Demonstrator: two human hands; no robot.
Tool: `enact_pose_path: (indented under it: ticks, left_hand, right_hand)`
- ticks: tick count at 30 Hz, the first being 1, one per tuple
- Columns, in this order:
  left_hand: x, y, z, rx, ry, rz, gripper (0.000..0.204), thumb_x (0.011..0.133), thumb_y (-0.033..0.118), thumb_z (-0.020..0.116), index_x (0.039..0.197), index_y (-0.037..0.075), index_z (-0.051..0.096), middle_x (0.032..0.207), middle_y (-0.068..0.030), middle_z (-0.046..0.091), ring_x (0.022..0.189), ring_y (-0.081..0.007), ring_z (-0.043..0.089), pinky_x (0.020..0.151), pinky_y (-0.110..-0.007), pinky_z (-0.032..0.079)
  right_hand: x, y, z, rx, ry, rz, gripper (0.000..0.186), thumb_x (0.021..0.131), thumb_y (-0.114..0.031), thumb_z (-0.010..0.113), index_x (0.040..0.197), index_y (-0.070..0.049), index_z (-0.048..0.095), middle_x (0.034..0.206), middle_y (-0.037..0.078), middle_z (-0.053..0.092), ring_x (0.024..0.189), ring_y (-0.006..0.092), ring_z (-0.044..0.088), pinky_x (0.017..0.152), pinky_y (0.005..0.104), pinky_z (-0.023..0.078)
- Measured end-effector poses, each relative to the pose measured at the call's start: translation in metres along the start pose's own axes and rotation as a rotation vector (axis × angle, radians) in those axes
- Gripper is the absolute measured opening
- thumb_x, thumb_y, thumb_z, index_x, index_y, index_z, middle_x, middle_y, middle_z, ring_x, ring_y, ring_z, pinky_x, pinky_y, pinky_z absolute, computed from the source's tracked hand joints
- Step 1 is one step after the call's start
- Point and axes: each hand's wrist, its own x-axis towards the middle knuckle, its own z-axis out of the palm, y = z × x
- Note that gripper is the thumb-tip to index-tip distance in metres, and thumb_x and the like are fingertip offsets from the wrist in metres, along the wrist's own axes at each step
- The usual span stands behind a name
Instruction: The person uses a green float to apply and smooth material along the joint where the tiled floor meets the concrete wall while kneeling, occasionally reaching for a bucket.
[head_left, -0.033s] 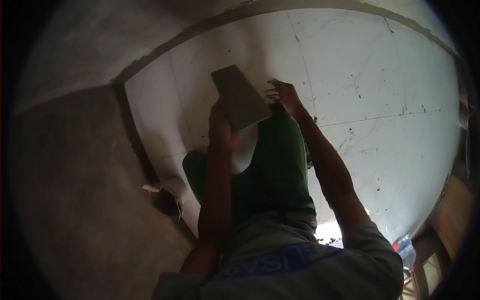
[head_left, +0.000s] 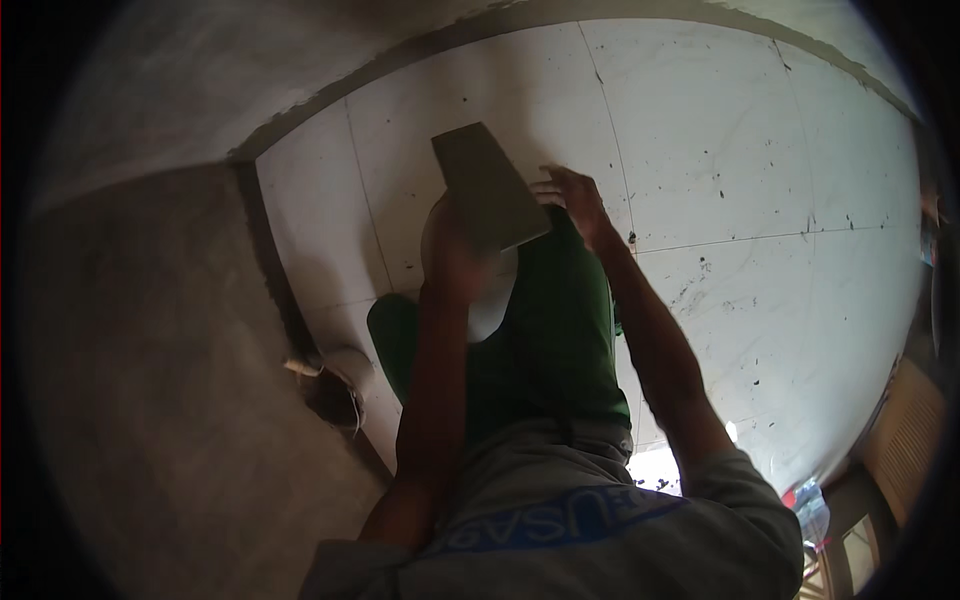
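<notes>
My left hand (head_left: 458,265), smeared by motion, grips the lower left edge of a flat, dark grey rectangular slab (head_left: 490,190) that looks like a tile. It is held tilted above my knees, and part of the hand is hidden behind it. Just right of the slab, my right hand (head_left: 578,200) hovers with bent fingers apart and nothing in them. Pale smudges show on its fingers. Beneath the slab and left hand, between my legs, a pale rounded thing (head_left: 490,312) shows in part, perhaps a bucket or bowl.
White tiled floor (head_left: 720,290) with dark specks spreads ahead and right. A bare grey wall (head_left: 150,350) rises on the left, edged by a dark strip. Against it stands a pale round container (head_left: 345,385) with a dark inside. Brown furniture (head_left: 900,430) stands far right.
The slab in my left hand has shifted slightly up and right and turned a little. My right hand has barely moved, its fingers a bit lower.
</notes>
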Motion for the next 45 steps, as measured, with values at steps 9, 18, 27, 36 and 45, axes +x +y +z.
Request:
enact_pose_path:
  ticks: [9, 18, 27, 36, 45]
  left_hand:
    - [-0.097, -0.038, 0.01, -0.224, -0.075, -0.026, 0.034, 0.111, 0.021, 0.059, 0.138, 0.002, 0.061, 0.127, -0.01, 0.07, 0.115, -0.021, 0.07, 0.101, -0.038, 0.058]
    - [-0.157, -0.073, 0.01, -0.197, 0.008, -0.075, 0.026, 0.112, 0.012, 0.058, 0.134, 0.0, 0.058, 0.125, -0.0108, 0.066, 0.119, -0.0231, 0.066, 0.103, -0.04, 0.057]
    - [-0.126, -0.054, -0.003, 0.192, 0.072, -0.216, 0.032, 0.111, 0.022, 0.063, 0.134, 0.0, 0.065, 0.129, -0.0117, 0.07, 0.112, -0.0221, 0.07, 0.101, -0.042, 0.059]
    - [0.001, -0.087, -0.208, 0.752, 0.39, -0.138, 0.028, 0.107, 0.023, 0.064, 0.119, 0.0, 0.075, 0.1, -0.0113, 0.076, 0.103, -0.0203, 0.075, 0.087, -0.036, 0.06]
    - [0.173, -0.072, -0.418, 1.862, 0.86, 0.137, 0.064, 0.11, 0.046, 0.056, 0.162, 0.009, 0.046, 0.169, -0.0193, 0.041, 0.155, -0.039, 0.04, 0.124, -0.055, 0.038]
  right_hand:
    - [-0.187, 0.034, 0.01, 0.126, -0.298, -0.127, 0.047, 0.11, -0.032, 0.066, 0.142, 0.002, 0.066, 0.128, 0.011, 0.074, 0.115, 0.0155, 0.069, 0.102, 0.0343, 0.056]
    - [-0.24, 0.033, 0.065, 0.065, 0.034, -0.447, 0.032, 0.104, -0.021, 0.075, 0.125, 0.002, 0.069, 0.105, 0.007, 0.077, 0.097, 0.0098, 0.068, 0.086, 0.0294, 0.055]
    - [-0.185, 0.015, 0.092, 0.124, 0.335, -0.323, 0.031, 0.105, -0.023, 0.074, 0.122, 0.003, 0.07, 0.102, 0.01, 0.078, 0.09, 0.0129, 0.069, 0.08, 0.0331, 0.057]
    - [-0.015, 0.017, 0.034, 0.025, 0.583, -0.347, 0.043, 0.106, -0.018, 0.072, 0.138, 0.005, 0.055, 0.108, 0.013, 0.076, 0.092, 0.0145, 0.071, 0.084, 0.0302, 0.057]
    - [0.153, -0.006, 0.107, 0.045, 0.743, -0.356, 0.047, 0.102, -0.011, 0.067, 0.143, 0.004, 0.051, 0.096, 0.012, 0.072, 0.083, 0.0156, 0.069, 0.076, 0.0317, 0.057]
